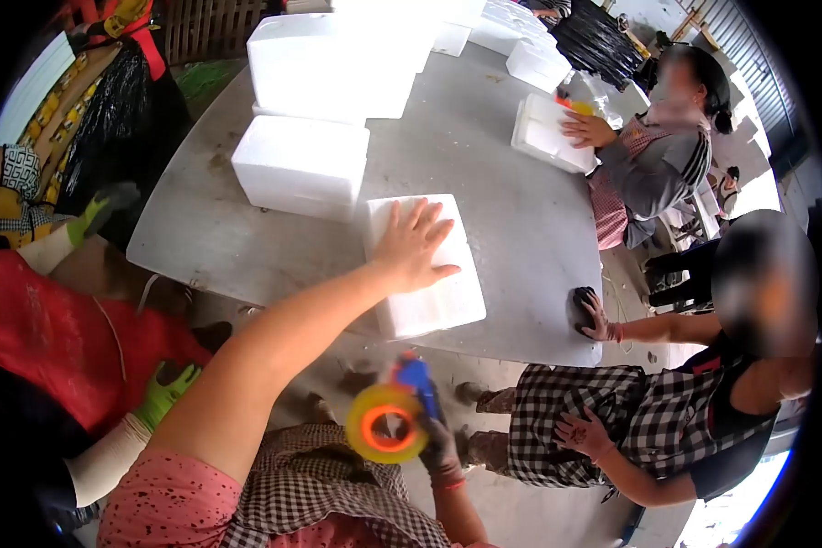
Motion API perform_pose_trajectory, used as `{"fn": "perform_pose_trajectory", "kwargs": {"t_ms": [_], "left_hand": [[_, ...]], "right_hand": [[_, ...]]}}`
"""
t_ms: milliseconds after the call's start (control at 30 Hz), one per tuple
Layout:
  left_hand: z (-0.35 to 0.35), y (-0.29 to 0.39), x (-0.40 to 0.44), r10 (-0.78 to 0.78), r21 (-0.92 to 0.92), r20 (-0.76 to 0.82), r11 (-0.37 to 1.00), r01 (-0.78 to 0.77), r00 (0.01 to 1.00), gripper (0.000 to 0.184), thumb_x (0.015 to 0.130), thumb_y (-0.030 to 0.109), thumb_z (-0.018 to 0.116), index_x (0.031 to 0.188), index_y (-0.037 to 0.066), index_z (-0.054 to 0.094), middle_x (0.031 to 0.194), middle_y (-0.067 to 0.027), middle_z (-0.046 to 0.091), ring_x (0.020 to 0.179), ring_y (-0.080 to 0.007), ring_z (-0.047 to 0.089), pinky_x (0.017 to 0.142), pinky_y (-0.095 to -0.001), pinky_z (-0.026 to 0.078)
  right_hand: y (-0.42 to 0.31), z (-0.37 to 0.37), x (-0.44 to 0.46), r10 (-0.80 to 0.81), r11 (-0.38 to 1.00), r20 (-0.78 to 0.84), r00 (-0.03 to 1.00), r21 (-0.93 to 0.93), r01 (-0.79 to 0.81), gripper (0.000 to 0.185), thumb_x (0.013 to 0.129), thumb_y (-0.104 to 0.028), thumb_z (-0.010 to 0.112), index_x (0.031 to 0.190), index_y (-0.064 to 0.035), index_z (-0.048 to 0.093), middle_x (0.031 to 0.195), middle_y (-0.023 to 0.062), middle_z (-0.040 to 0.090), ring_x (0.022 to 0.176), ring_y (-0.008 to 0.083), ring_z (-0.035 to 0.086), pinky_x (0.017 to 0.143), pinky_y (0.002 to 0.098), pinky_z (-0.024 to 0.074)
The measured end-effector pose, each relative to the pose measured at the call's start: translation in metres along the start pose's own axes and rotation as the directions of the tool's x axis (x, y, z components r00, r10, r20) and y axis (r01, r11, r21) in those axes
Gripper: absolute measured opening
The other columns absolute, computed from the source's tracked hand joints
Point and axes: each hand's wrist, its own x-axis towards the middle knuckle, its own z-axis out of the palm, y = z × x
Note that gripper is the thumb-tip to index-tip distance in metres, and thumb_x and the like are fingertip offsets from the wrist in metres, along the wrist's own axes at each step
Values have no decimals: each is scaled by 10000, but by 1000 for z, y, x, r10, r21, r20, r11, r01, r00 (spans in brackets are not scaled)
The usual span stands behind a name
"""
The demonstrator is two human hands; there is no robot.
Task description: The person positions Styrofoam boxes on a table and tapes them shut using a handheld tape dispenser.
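My left hand [411,248], bare, lies flat with fingers spread on top of a white styrofoam box [438,306]. The box sits at the near edge of the grey table [530,274]. Below the table edge, my gloved right hand [441,454] is closed around the handle of a tape dispenser [415,376]. The dispenser is blue and carries a roll of yellowish tape [360,422] on an orange core. It is held apart from the box and is slightly blurred.
More styrofoam boxes [301,164] are stacked beyond mine. Across the table, a person [658,164] rests a hand on another box [553,137]. To the right, a person in a checked apron [575,420] leans on the table. Someone in a red apron [64,329] stands at left.
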Motion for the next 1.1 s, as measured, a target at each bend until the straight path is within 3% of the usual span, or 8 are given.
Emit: {"fn": "perform_pose_trajectory", "kwargs": {"t_ms": [167,400,500,533,733,867,967,1100], "left_hand": [[10,-8,-4,90,-219,-401,957,-191,912,596,899,435,557,1369,99,409,1437,-113,379,1377,-282,297,1121,-546,155],[-5,8,-29,259,-298,-438,862,-410,861,409,893,312,606,1219,81,518,1229,-95,535,1182,-268,503,979,-455,361],[-24,32,-39,163,-616,-313,715,-330,936,338,926,326,571,1142,67,554,1106,-88,598,1030,-244,609,846,-378,486],[-33,39,-42,77,-849,-22,524,-59,997,336,953,372,511,1077,63,559,1026,-67,600,934,-204,615,773,-337,492],[-42,62,-45,141,-910,370,256,327,918,481,989,508,348,914,73,538,881,-17,571,804,-122,580,670,-265,472],[-27,50,-36,121,-913,315,309,266,941,376,969,431,467,905,68,541,850,-22,579,794,-150,593,675,-280,467],[-15,30,-36,158,-612,-123,765,-200,980,289,872,327,622,986,73,545,967,-60,570,922,-246,580,821,-362,436],[2,12,-37,405,-130,-280,882,-452,870,415,793,329,687,1101,96,534,1215,-86,453,1185,-258,424,1016,-479,273]], "right_hand": [[-71,-25,8,-202,864,-253,946,409,294,529,923,-376,533,1317,-28,464,1274,120,546,1150,266,543,993,415,434],[-104,-61,38,-279,686,-165,946,656,316,464,887,-370,567,1252,-85,542,1205,78,604,1071,229,577,907,362,473],[-96,-63,31,-197,778,-195,961,566,274,481,900,-347,538,1258,-26,507,1201,116,589,1084,260,572,951,401,460],[-96,-59,27,-180,797,-201,963,544,263,486,906,-334,527,1258,-1,494,1198,132,585,1084,273,574,965,414,457],[-106,-57,24,-260,887,-140,955,356,294,445,920,-297,514,1215,35,511,1124,176,617,999,283,619,898,399,503],[-101,-76,47,-315,831,-353,881,347,436,447,930,-331,507,1224,5,518,1187,147,595,1072,260,586,925,398,484],[-131,-75,53,-279,760,-209,937,548,349,479,915,-385,512,1276,-71,518,1240,90,583,1131,253,560,973,381,449],[-114,-100,95,-361,713,-198,911,572,407,499,934,-374,481,1313,-49,478,1281,114,556,1148,276,546,992,406,437]]}}
